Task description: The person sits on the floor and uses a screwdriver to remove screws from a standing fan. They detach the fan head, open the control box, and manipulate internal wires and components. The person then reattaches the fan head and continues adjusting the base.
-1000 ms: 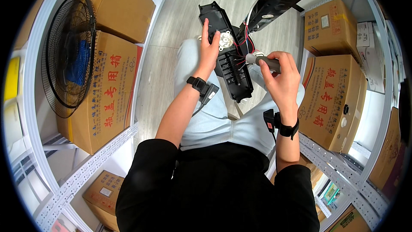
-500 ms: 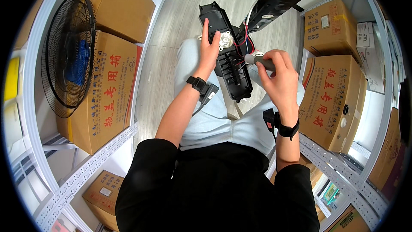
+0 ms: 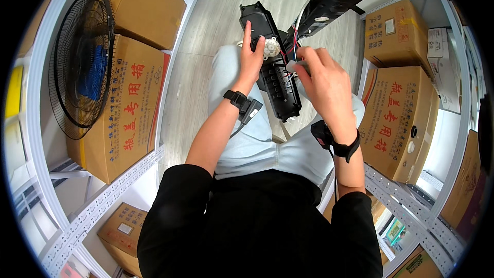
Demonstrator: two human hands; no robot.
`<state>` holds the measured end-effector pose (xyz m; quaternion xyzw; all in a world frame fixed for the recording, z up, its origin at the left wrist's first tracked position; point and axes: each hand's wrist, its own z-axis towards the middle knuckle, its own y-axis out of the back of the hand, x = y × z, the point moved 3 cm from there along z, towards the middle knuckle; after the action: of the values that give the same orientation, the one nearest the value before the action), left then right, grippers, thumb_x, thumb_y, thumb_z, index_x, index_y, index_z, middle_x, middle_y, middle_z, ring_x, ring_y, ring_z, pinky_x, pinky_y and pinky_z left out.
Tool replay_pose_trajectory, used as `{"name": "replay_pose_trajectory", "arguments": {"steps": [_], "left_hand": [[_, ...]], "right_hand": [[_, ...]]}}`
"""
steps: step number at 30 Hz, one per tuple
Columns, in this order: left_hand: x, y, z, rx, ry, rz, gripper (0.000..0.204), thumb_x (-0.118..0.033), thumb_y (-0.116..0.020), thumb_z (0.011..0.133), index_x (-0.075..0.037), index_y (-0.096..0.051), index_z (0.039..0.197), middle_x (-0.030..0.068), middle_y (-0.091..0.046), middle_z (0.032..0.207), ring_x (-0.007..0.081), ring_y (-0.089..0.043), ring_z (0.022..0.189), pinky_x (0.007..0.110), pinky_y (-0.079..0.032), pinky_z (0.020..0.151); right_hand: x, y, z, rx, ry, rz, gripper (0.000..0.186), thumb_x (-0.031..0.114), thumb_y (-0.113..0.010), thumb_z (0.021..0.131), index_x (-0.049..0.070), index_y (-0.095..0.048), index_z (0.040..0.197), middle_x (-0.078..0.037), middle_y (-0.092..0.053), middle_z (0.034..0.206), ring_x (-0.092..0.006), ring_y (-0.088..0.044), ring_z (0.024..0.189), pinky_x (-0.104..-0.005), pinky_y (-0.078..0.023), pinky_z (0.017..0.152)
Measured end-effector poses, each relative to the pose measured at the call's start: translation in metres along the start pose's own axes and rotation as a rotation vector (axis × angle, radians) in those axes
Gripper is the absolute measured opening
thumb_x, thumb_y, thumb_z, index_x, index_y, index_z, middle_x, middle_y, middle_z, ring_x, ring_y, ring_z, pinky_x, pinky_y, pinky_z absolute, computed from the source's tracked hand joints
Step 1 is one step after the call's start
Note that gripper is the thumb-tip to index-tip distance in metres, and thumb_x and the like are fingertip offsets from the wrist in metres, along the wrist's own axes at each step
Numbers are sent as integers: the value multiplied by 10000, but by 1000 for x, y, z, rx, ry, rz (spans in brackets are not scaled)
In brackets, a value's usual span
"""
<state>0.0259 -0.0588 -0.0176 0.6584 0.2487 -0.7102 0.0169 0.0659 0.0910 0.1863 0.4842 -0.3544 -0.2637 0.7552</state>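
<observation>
A long black plastic housing (image 3: 280,87) with an open inside, a round white part (image 3: 271,47) and red and white wires (image 3: 293,46) rests across my lap. My left hand (image 3: 250,56) holds the housing on its left side, fingers pointing up along it. My right hand (image 3: 324,80) is closed on a small grey tool handle (image 3: 296,65), held over the housing's right edge near the wires. Both wrists wear black bands.
Cardboard boxes (image 3: 128,103) fill white metal shelves (image 3: 92,201) on the left, with a black fan grille (image 3: 82,67) beside them. More boxes (image 3: 396,108) sit on shelves to the right. A second black part (image 3: 329,0) lies on the floor ahead.
My right hand has turned and shifted slightly left over the housing, now covering more of the grey handle. My left hand stays in place.
</observation>
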Motion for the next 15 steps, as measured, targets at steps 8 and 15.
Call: {"name": "replay_pose_trajectory", "arguments": {"steps": [8,15], "left_hand": [[-3,0,-2,4,47,-78,631,-120,-533,943,-130,-225,1494,138,-315,1490,181,-347,1317,285,-292,1055],[-8,1,-4,-6,60,-122,631,-116,-529,944,-131,-223,1495,137,-295,1502,183,-333,1331,286,-279,1066]], "right_hand": [[0,2,3,30,-248,51,262,147,-726,772,99,-557,966,-93,-568,911,-304,-608,702,-385,-499,576],[-7,5,9,-150,278,130,248,225,-702,809,70,-552,931,-120,-572,766,-317,-601,597,-372,-490,497]]}}
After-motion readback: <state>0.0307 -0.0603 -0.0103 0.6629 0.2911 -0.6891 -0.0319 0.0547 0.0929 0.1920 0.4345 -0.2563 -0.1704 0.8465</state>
